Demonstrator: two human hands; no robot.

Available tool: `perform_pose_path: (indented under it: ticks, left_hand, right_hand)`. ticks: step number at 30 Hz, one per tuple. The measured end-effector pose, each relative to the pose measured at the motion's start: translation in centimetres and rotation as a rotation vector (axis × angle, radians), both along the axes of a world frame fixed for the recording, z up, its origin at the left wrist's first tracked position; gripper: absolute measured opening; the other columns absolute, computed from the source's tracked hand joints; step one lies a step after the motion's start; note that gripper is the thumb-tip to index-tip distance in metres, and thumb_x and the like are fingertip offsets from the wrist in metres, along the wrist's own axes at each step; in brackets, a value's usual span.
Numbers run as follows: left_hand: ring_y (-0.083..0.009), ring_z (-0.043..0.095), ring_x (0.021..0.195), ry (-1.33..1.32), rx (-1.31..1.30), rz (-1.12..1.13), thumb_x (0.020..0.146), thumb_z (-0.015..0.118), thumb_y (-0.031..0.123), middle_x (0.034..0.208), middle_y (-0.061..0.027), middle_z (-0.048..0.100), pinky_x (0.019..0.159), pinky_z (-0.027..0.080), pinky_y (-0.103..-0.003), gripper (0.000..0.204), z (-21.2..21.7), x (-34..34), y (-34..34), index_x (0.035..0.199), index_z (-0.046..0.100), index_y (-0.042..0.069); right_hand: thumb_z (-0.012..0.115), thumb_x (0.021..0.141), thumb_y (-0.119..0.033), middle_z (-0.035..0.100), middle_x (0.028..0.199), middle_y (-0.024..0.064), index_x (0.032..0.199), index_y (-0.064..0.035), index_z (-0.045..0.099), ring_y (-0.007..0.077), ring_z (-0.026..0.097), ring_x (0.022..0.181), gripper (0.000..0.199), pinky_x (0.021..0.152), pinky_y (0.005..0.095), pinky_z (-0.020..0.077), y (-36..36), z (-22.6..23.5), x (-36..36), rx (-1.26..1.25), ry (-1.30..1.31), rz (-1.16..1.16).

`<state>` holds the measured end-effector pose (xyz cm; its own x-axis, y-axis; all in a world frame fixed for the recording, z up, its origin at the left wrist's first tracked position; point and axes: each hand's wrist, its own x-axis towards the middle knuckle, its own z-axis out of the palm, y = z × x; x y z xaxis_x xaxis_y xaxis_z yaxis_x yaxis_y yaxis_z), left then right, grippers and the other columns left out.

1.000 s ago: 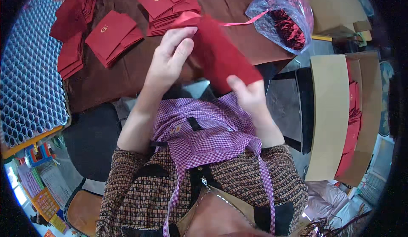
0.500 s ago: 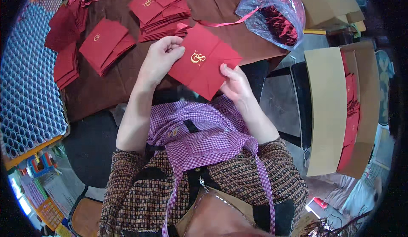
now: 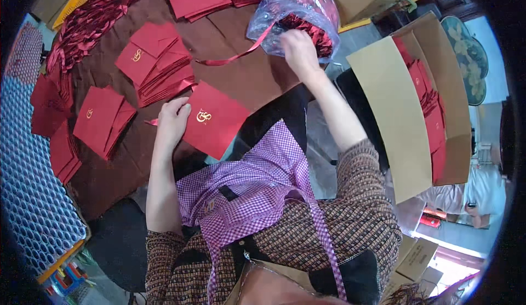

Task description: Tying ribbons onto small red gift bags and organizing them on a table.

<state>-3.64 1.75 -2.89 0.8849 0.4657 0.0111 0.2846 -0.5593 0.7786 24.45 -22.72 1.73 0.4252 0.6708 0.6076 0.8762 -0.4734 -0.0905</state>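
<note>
My left hand (image 3: pixel 173 120) is closed on the left edge of a red paper envelope (image 3: pixel 222 120) with a gold emblem, held at the near edge of the table. A short red ribbon end sticks out beside this hand's fingers. At the far right of the table, my right hand (image 3: pixel 301 54) reaches to the mouth of a clear bluish plastic bag (image 3: pixel 262 21) full of dark red ribbons (image 3: pixel 322 38). Its fingertips are bent down at the ribbons and blurred, so their grip does not show. A loose red ribbon (image 3: pixel 233 59) trails from the bag across the brown cloth.
Stacks of red envelopes (image 3: pixel 159 58) lie on the brown-covered table (image 3: pixel 109 182), with a heap of red ribbons (image 3: pixel 90 23) at far left. An open cardboard box (image 3: pixel 389 124) holding red envelopes stands at right. A black chair (image 3: pixel 118 245) is at lower left.
My right hand has let go of the envelope and moved up and right to the ribbon bag. My left hand keeps the envelope, now lower and farther left. The whole view has shifted.
</note>
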Motion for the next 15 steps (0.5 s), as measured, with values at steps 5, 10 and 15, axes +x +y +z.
perform_pose_path:
  ticks: [5,10,15]
  left_hand:
    - [-0.0239,0.062,0.094,0.012,-0.027,-0.020,0.086,0.057,0.016,0.100,-0.0181,0.066,0.083,0.047,-0.032,0.030,1.2,0.3,-0.4,0.107,0.062,-0.005]
    - [-0.0251,0.062,0.090,-0.026,-0.090,0.026,0.085,0.058,0.016,0.094,-0.0178,0.066,0.080,0.047,-0.033,0.028,1.0,-0.2,-0.3,0.105,0.063,-0.003]
    - [-0.0210,0.063,0.089,-0.004,-0.062,-0.012,0.085,0.058,0.017,0.093,-0.0161,0.067,0.081,0.047,-0.031,0.029,0.7,-0.4,0.2,0.105,0.062,-0.004]
  right_hand:
    - [0.052,0.078,-0.007,0.062,0.094,0.0115,0.097,-0.0044,0.064,0.0293,0.057,0.092,0.023,0.083,0.0393,0.0448,2.1,0.4,7.0,-0.178,-0.346,-0.031]
    - [0.051,0.078,-0.012,0.058,0.104,0.0139,0.099,-0.0078,0.064,0.0318,0.053,0.101,0.026,0.086,0.0473,0.0420,4.1,-0.4,5.8,-0.384,-0.504,-0.042]
    - [0.055,0.078,-0.014,0.060,0.101,0.0145,0.095,-0.0109,0.067,0.0322,0.055,0.099,0.021,0.085,0.0477,0.0424,5.7,0.9,-1.1,-0.662,-0.197,-0.165]
